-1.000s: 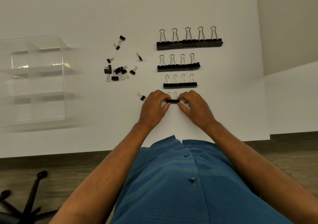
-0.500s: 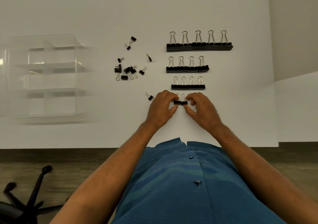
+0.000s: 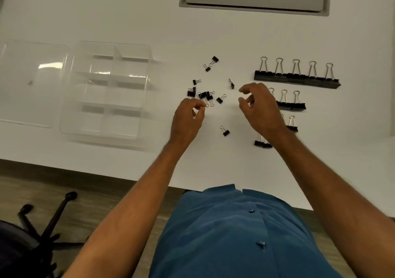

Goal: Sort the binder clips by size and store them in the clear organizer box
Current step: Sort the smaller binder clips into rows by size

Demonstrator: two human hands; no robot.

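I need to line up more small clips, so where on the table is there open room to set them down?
Bare tabletop runs along the near edge, below the lone small clip and the nearest pair of clips. Another bare patch lies between the organizer box and the left hand. It is crowded at the loose pile and the sorted rows.

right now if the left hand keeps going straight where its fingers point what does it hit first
Probably the tangled cluster of small binder clips: the left hand has its fingertips right at the cluster's near edge, though its height above the table is unclear.
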